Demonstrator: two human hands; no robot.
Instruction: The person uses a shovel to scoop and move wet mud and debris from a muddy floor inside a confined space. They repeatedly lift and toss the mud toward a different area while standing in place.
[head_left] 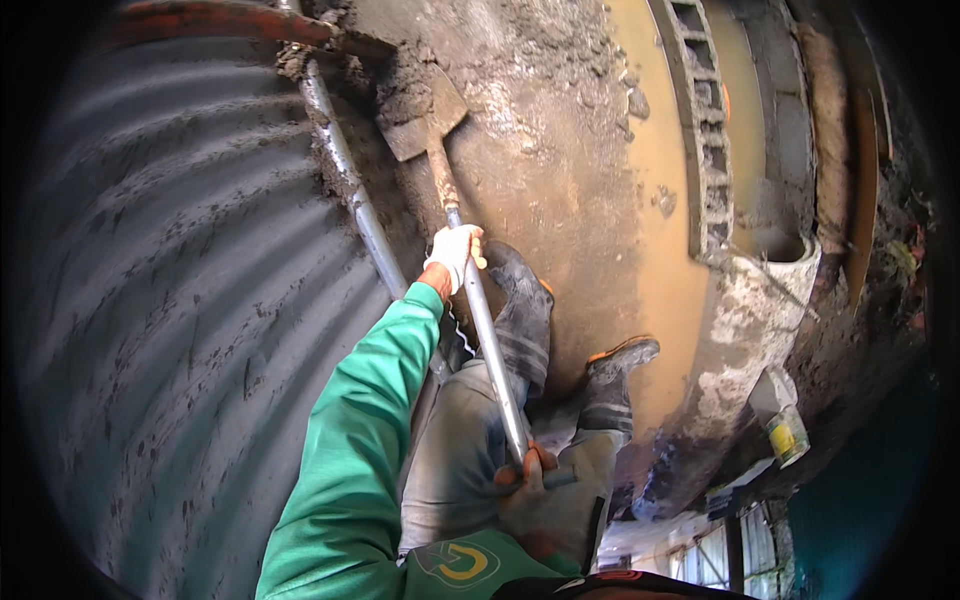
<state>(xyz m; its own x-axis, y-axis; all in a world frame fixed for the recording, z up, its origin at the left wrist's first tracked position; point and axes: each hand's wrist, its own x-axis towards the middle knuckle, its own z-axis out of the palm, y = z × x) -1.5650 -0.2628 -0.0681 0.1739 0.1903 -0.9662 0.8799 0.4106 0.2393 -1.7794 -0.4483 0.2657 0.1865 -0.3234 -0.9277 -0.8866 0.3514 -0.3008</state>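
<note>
A long shovel (487, 335) slants across the middle, its muddy blade (437, 122) at the far end against wet grey mud. Wearing a white glove, my left hand (455, 252) is closed around the upper shaft, not far from the blade. Lower down, close to my legs, my right hand (527, 478) grips the cross-handle at the shaft's near end; part of it is in shadow. Heaped mud (405, 85) lies on and beside the blade.
Corrugated metal sheeting (190, 260) fills the left, edged by a muddy metal pipe (350, 185). My boots (520, 320) stand on wet ground. To the right are brown water (670, 300), a row of hollow blocks (712, 140) and a yellow-labelled container (787, 437).
</note>
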